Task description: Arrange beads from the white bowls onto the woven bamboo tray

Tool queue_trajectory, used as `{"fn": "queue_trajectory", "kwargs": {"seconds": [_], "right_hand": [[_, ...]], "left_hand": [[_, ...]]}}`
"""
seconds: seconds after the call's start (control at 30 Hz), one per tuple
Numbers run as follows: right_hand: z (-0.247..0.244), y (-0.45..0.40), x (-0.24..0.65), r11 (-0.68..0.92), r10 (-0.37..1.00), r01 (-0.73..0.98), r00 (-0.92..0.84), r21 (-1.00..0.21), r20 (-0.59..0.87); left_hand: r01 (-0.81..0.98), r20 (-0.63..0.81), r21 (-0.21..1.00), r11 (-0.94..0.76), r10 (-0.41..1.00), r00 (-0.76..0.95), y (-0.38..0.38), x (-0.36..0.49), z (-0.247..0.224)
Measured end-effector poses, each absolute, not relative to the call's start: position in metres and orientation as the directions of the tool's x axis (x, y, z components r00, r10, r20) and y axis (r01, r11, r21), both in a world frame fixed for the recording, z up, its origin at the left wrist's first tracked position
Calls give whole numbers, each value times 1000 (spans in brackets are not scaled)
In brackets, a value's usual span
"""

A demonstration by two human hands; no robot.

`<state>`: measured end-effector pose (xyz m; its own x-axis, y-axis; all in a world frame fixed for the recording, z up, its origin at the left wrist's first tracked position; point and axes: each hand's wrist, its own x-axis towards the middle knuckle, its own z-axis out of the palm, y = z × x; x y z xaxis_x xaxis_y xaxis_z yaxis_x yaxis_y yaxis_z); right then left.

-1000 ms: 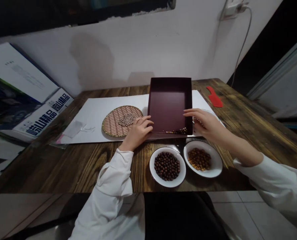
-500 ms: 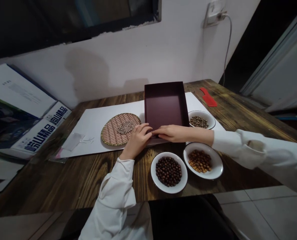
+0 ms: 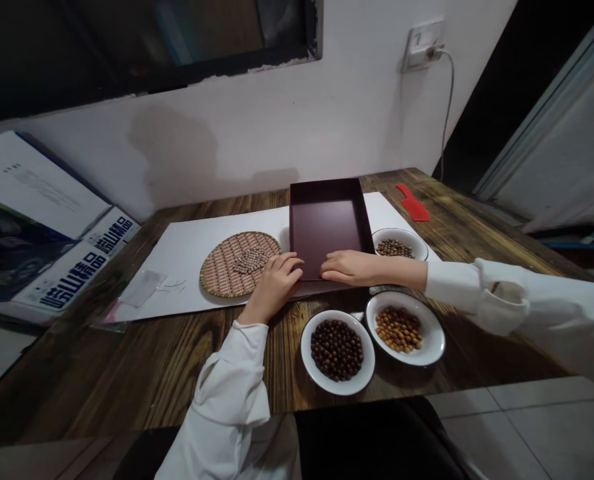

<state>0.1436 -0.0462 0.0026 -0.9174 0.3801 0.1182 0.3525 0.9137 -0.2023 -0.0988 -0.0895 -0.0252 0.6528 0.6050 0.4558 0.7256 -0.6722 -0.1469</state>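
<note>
A dark maroon open box (image 3: 325, 227) stands on white paper, and its inside shows bare down to my hands. My left hand (image 3: 277, 285) grips its near left corner, and my right hand (image 3: 347, 268) holds its near edge. The strip of box behind my fingers is hidden. Left of the box lies a round woven mat (image 3: 221, 270) with a small patch of beads (image 3: 251, 261) on it. Close to my hands sit white bowls of dark beads (image 3: 337, 350), amber beads (image 3: 399, 329) and small pale-brown beads (image 3: 394, 248).
A large white paper sheet (image 3: 187, 280) covers the wooden table (image 3: 127, 360). A red plastic comb-shaped piece (image 3: 413, 203) lies at the far right, a clear plastic bag (image 3: 141, 289) at the left. Printed cartons (image 3: 61, 267) lean beyond the table's left end.
My right hand has moved left from the far bowl to the box's near edge. Beads seen earlier along that edge are now out of sight behind my hands.
</note>
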Motion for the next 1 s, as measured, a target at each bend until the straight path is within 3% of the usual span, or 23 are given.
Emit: {"fn": "queue_trajectory", "kwargs": {"seconds": [0.37,1.0], "right_hand": [[5,-53,176,918,395,395,-918,20,-23],[-12,-54,179,807,588,590,-807,-19,-52]], "left_hand": [[722,478,-112,-683,599,642,-91,-99,-23],[717,506,-93,-691,588,632,-89,-100,-28]]}}
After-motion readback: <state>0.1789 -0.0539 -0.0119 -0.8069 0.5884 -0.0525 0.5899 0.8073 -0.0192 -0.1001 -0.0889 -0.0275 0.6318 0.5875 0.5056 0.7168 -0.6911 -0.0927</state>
